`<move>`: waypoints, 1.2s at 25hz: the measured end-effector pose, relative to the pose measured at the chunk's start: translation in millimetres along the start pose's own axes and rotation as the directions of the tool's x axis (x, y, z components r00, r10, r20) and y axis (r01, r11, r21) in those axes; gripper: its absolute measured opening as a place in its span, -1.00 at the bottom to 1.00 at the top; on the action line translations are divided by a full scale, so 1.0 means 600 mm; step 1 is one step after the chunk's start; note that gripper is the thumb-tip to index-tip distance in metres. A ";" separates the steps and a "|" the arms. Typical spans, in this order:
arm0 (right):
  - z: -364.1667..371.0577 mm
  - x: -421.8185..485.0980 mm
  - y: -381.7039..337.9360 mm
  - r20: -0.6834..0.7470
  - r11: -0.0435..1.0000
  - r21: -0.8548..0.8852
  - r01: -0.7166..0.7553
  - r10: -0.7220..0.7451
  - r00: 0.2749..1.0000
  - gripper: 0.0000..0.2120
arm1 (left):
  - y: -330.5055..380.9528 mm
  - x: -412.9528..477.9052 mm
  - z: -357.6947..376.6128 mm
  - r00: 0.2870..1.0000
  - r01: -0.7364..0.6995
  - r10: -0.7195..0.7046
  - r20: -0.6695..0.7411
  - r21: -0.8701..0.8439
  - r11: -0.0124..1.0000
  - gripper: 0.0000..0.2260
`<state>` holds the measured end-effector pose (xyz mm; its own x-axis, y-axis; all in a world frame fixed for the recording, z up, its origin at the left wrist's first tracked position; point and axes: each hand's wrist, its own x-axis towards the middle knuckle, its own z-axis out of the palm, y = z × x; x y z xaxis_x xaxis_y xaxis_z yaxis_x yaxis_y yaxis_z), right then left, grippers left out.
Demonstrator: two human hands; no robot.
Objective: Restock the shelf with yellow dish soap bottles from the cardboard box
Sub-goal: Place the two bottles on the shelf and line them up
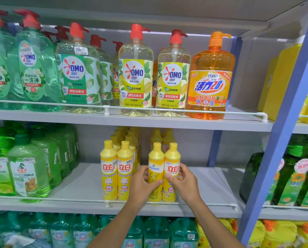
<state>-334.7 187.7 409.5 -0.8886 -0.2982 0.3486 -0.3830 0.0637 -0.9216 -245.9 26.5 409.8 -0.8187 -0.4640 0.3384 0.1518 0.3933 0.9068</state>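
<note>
Two yellow dish soap bottles stand side by side at the front of the middle shelf (89,183). My left hand (142,183) grips the left bottle (156,158), whose back label faces me. My right hand (185,181) grips the right bottle (173,158), its red-lettered front label facing out. To their left stands a row of matching yellow bottles (116,169), several deep. More yellow bottles (161,136) stand behind the held pair. The cardboard box is out of view.
Green bottles (28,167) fill the middle shelf's left end. A white rail (60,200) runs along the shelf's front edge. Pump bottles (136,72) line the shelf above; teal bottles (156,231) sit below. A blue upright (282,133) bounds the bay on the right.
</note>
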 end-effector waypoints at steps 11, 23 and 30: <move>0.007 -0.009 -0.002 -0.039 1.000 -0.026 0.012 -0.013 0.999 -0.48 | -0.001 0.005 -0.001 0.997 0.008 -0.008 0.078 -0.009 1.000 -0.51; 0.011 -0.015 -0.007 -0.056 0.996 -0.090 0.016 -0.021 0.998 -0.49 | -0.025 0.012 -0.012 0.980 0.067 -0.049 0.195 -0.084 0.994 -0.48; 0.007 -0.018 0.001 -0.070 0.992 -0.124 -0.023 0.014 0.997 -0.49 | -0.034 -0.002 -0.007 0.991 0.006 0.005 0.136 -0.076 0.997 -0.52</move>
<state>-324.5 186.8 404.4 -0.9094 -0.2296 0.3467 -0.3909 0.1878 -0.9011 -245.6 15.6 391.9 -0.8857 -0.3498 0.3053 0.1890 0.3289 0.9253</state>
